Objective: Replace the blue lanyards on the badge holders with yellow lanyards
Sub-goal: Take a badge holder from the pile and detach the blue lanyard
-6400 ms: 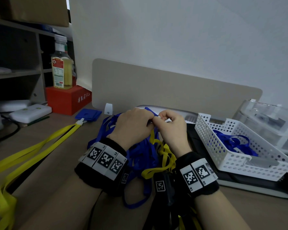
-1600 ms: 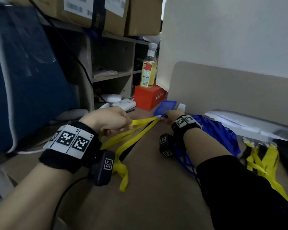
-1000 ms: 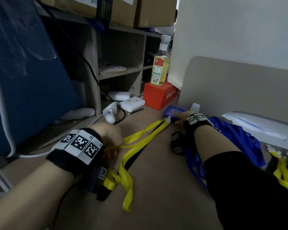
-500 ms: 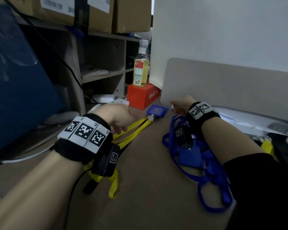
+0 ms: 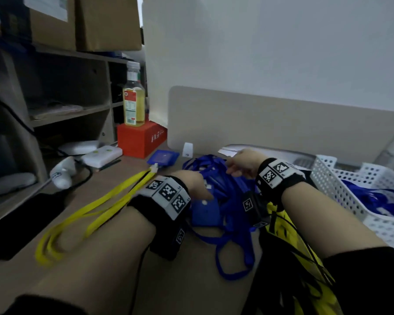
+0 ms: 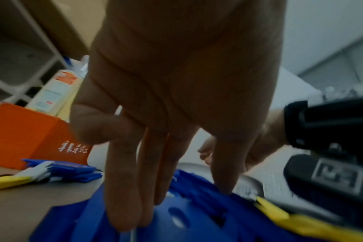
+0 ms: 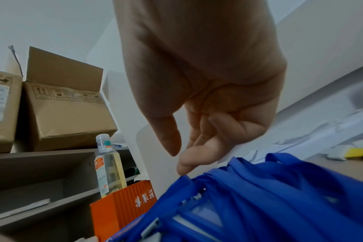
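Note:
A heap of blue lanyards [image 5: 225,189] with blue badge holders lies mid-desk. My left hand [image 5: 195,181] reaches into its near side. In the left wrist view the left hand [image 6: 135,196] has straight fingers whose tips touch a blue badge holder [image 6: 176,217]. My right hand [image 5: 239,165] hovers over the heap's far side. In the right wrist view the right hand [image 7: 180,157] has loosely curled fingers and holds nothing, with one fingertip at a blue strap [image 7: 249,188]. A blue holder [image 5: 163,158] clipped to a yellow lanyard [image 5: 114,201] lies to the left.
A bundle of yellow lanyards [image 5: 289,246] lies under my right forearm. A white perforated basket [image 5: 328,176] at the right holds blue lanyards. A red box [image 5: 139,139] with a bottle [image 5: 133,103], shelves and a beige divider [image 5: 259,123] stand behind.
My left hand has left the yellow lanyard and moved right onto the blue heap. My right hand came back from the divider to the heap's far side. The view has swung right.

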Demonstrator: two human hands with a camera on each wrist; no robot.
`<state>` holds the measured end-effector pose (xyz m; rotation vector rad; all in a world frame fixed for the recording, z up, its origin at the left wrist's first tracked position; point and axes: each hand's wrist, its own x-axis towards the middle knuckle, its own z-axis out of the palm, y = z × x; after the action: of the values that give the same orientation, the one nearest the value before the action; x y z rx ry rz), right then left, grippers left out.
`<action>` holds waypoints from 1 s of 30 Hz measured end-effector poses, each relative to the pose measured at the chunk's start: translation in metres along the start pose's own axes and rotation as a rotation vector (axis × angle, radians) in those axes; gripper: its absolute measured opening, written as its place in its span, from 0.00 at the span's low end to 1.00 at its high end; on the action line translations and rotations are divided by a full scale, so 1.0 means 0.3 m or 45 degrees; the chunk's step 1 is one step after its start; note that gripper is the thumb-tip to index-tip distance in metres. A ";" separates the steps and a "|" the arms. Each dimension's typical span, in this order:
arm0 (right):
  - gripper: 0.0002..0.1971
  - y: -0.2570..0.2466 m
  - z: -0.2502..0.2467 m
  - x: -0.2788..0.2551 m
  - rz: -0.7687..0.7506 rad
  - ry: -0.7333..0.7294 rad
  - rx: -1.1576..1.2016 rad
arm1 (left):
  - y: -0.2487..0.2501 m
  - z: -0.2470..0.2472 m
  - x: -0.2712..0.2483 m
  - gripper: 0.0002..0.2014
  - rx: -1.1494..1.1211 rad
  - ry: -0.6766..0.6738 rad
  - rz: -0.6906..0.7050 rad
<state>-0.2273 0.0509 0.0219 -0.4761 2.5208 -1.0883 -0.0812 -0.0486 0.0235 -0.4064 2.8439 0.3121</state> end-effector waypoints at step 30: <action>0.06 0.194 0.034 -0.111 0.014 -0.030 0.455 | 0.116 -0.083 0.011 0.23 0.409 0.216 -0.084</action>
<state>-0.2029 0.0966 -0.0216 -0.3705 2.2355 -1.4781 -0.1001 -0.0228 0.0521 -0.4763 2.9627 -0.2003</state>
